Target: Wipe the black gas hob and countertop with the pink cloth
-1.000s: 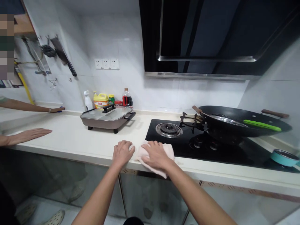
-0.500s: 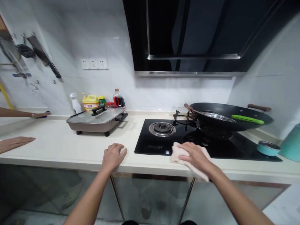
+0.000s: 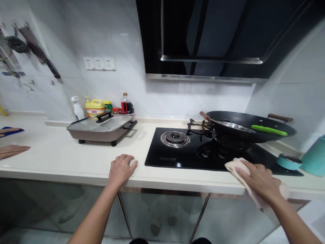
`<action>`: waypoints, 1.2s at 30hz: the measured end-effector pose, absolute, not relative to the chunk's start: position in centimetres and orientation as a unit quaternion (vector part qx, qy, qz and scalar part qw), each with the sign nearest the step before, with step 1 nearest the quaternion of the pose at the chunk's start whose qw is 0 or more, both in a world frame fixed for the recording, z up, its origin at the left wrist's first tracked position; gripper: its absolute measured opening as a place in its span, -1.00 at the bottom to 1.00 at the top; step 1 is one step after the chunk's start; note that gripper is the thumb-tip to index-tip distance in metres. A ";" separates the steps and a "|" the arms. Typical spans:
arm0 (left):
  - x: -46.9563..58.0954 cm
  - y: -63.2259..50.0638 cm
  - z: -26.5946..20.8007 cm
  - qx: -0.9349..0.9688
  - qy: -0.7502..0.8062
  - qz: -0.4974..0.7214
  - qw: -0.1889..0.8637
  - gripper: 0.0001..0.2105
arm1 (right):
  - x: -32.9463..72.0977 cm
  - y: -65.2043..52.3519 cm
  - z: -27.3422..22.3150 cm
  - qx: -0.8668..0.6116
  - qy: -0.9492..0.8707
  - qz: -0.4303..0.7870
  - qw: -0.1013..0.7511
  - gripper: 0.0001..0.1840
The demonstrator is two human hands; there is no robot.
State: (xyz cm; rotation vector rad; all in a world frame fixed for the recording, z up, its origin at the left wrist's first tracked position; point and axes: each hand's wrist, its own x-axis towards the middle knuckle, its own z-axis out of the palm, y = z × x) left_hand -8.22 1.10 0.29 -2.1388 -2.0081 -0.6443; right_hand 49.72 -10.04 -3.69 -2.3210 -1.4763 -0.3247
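My right hand (image 3: 258,179) presses a pale pink cloth (image 3: 235,165) onto the front edge of the cream countertop (image 3: 63,159), at the right front corner of the black gas hob (image 3: 193,152). Part of the cloth hangs over the counter edge under my wrist. My left hand (image 3: 122,168) rests palm down on the counter's front edge, left of the hob, with curled fingers and nothing in it.
A black wok (image 3: 250,130) with a green utensil sits on the right burner. A lidded electric skillet (image 3: 101,128) stands at the left, bottles (image 3: 101,106) behind it. A teal bowl (image 3: 289,161) is far right. Another person's hands (image 3: 11,149) lie at the left edge.
My right hand has slid the cloth rightward along the counter's front edge, from beside my left hand to the hob's right corner. My left hand stayed put. The view has turned right.
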 end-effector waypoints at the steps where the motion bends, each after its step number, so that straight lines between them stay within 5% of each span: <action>1: -8.2 1.1 0.3 -0.711 -0.667 -0.211 0.070 -0.64 | 47.5 -10.3 -3.6 -0.821 -0.528 -0.112 0.187 -0.19; 8: -8.2 1.2 0.3 -0.709 -0.670 -0.209 0.074 -0.64 | 25.5 -9.6 -1.2 -0.708 -0.671 -0.095 0.198 -0.45; 15: -8.7 1.2 0.5 -0.712 -0.668 -0.209 0.065 -0.62 | 15.3 -8.0 -2.0 -0.513 -0.816 -0.096 0.248 -0.23; 21: -9.2 1.8 0.6 -0.713 -0.668 -0.206 0.058 -0.56 | 22.6 -8.9 -3.5 -0.466 -0.837 -0.113 0.264 -0.17; 36: -9.0 2.2 0.7 -0.714 -0.669 -0.195 0.062 -0.55 | 56.3 -17.4 -9.5 -0.757 -0.587 -0.268 0.097 -0.17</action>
